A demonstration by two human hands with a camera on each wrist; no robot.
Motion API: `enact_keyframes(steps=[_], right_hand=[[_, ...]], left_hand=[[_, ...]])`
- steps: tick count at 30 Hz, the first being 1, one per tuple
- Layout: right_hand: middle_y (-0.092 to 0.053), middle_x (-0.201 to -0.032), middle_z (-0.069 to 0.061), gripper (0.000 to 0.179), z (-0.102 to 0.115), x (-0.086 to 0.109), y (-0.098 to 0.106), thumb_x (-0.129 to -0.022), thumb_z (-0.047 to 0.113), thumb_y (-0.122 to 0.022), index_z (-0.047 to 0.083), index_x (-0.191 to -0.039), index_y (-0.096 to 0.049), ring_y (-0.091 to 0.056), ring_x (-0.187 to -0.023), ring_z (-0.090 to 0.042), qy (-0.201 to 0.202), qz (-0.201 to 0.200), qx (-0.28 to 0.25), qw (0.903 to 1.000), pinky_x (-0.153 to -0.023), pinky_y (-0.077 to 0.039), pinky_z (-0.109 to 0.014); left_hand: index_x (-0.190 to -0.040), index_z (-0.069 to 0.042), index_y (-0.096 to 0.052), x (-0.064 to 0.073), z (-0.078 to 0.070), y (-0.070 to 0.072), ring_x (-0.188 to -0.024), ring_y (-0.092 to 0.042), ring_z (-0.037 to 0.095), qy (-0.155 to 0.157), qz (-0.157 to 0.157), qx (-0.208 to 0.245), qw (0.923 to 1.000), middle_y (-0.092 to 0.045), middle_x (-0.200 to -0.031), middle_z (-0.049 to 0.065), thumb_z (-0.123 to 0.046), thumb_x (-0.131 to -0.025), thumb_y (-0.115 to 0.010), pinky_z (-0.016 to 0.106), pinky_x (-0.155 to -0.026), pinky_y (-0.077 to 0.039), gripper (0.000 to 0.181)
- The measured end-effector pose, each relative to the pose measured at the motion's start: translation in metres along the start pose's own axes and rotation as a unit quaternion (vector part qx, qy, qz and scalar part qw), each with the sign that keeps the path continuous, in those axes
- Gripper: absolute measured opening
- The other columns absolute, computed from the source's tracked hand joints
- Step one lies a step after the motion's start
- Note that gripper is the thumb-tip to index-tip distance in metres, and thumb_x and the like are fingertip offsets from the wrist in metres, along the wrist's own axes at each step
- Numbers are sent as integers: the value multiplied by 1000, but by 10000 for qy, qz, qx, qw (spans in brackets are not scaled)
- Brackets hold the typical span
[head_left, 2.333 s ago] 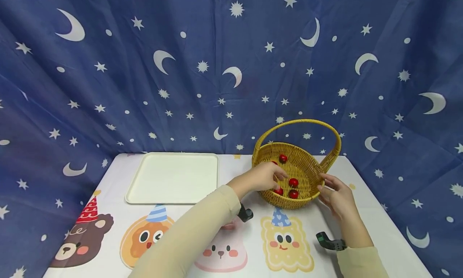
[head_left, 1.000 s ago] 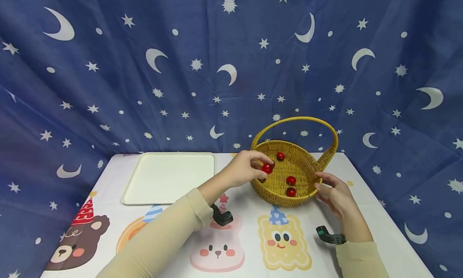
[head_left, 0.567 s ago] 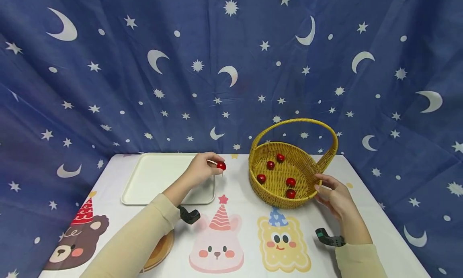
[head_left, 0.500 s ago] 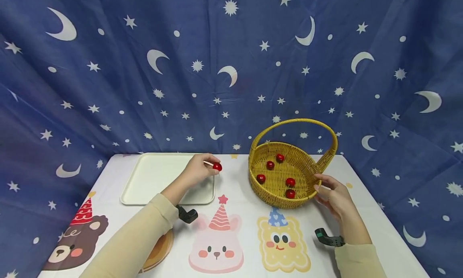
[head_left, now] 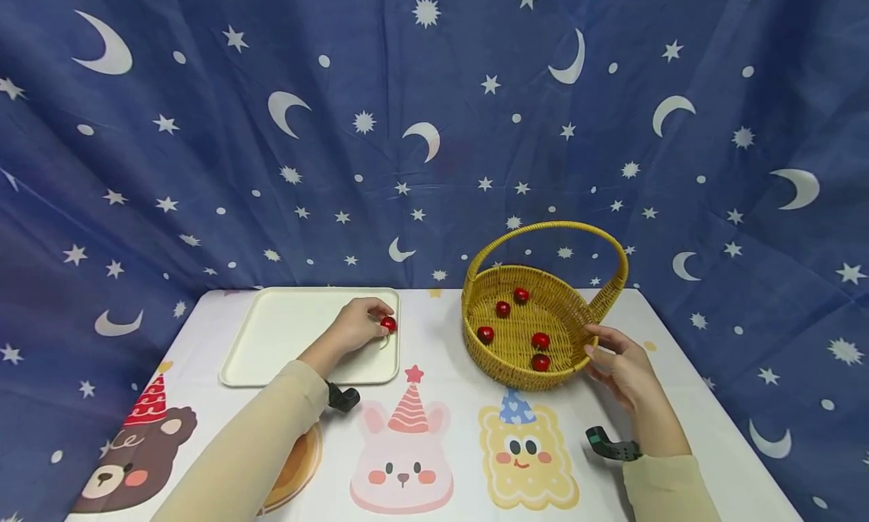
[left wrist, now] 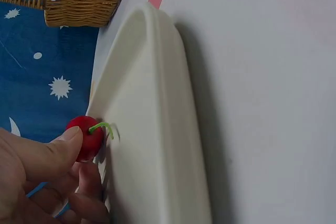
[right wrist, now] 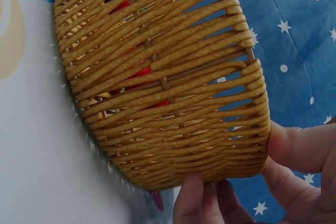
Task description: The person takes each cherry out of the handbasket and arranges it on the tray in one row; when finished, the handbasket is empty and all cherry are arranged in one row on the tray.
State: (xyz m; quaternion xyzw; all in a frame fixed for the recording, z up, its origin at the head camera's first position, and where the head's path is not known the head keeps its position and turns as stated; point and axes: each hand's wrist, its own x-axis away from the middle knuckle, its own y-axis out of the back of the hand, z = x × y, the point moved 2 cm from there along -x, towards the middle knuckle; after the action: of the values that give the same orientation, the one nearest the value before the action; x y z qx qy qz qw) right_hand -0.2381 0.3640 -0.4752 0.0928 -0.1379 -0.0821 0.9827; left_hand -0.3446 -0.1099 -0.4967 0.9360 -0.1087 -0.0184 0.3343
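Observation:
Over the right end of the white tray (head_left: 305,333), my left hand (head_left: 356,326) pinches a red cherry (head_left: 388,323) between thumb and fingers. The left wrist view shows that cherry (left wrist: 89,137) with its curved green stem just above the tray floor (left wrist: 131,145). My right hand (head_left: 624,367) holds the right side of the yellow wicker basket (head_left: 523,379), thumb (left wrist: 63,145) of the left hand being on the cherry. In the right wrist view the right thumb (right wrist: 294,142) lies at the basket's rim and other fingers (right wrist: 190,198) touch its wall. Several cherries (head_left: 540,341) lie inside the basket.
A tall arched handle (head_left: 550,226) rises over the basket. The white tablecloth (head_left: 434,401) carries printed cartoon figures. Behind the table hangs a blue curtain (head_left: 339,167) with moons and stars.
My left hand has taken a cherry out of the basket and carried it left, then down over the tray's right end. The right hand stays at the basket's side.

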Motion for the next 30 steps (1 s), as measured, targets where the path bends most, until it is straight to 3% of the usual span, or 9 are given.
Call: enact_keyframes(steps=[12, 16, 19, 22, 26, 30], right_hand=[[-38, -162, -11, 51, -1, -3, 1, -107, 10, -62, 14, -157, -50, -51, -130, -20, 26, 10, -23, 10000, -93, -58, -29], [-36, -163, -12, 53, -3, -3, 1, -107, 10, -62, 14, -158, -49, -50, -130, -20, -13, 33, -32, 10000, -92, -58, -29], [-36, -164, -11, 53, -4, -3, 1, -107, 11, -62, 14, -158, -49, -50, -129, -18, -44, 42, -7, 10000, -92, -58, -29], [-37, -162, -11, 52, -4, -3, 1, -107, 11, -62, 15, -158, -49, -50, -128, -17, -55, 42, -22, 10000, -92, -58, -30], [-39, -159, -10, 51, -2, -2, 0, -107, 10, -62, 15, -157, -50, -50, -129, -18, -42, 40, -52, 10000, -93, -58, -32], [-40, -158, -9, 50, 0, -1, -1, -107, 10, -63, 16, -156, -52, -51, -130, -20, -47, 24, -62, 10000, -93, -58, -32]], left_hand=[[-131, -5, -73, 3, 1, 12, -125, -68, 37, -20, 114, 38, 9999, -77, -127, 18, 0, -87, -80, 53, -114, -48, 45], [-135, -6, -71, 8, -9, 21, -117, -71, 37, -154, 13, -9, 9999, -74, -133, 18, -1, -90, -79, 48, -103, -54, 47], [-134, -8, -73, 13, -28, 26, -106, -69, 31, -404, 1, 60, 9992, -73, -134, 15, -1, -91, -79, 38, -86, -56, 44], [-129, -11, -75, 21, -55, 24, -104, -67, 27, -767, 164, 210, 9967, -74, -131, 12, 1, -91, -79, 33, -79, -55, 40], [-126, -14, -76, 31, -92, 10, -109, -70, 27, -1305, 610, 337, 9890, -75, -129, 7, 2, -93, -77, 33, -83, -57, 36], [-126, -14, -76, 38, -124, -15, -115, -72, 30, -1714, 1125, 517, 9774, -75, -131, 7, 2, -94, -77, 33, -89, -60, 36]])
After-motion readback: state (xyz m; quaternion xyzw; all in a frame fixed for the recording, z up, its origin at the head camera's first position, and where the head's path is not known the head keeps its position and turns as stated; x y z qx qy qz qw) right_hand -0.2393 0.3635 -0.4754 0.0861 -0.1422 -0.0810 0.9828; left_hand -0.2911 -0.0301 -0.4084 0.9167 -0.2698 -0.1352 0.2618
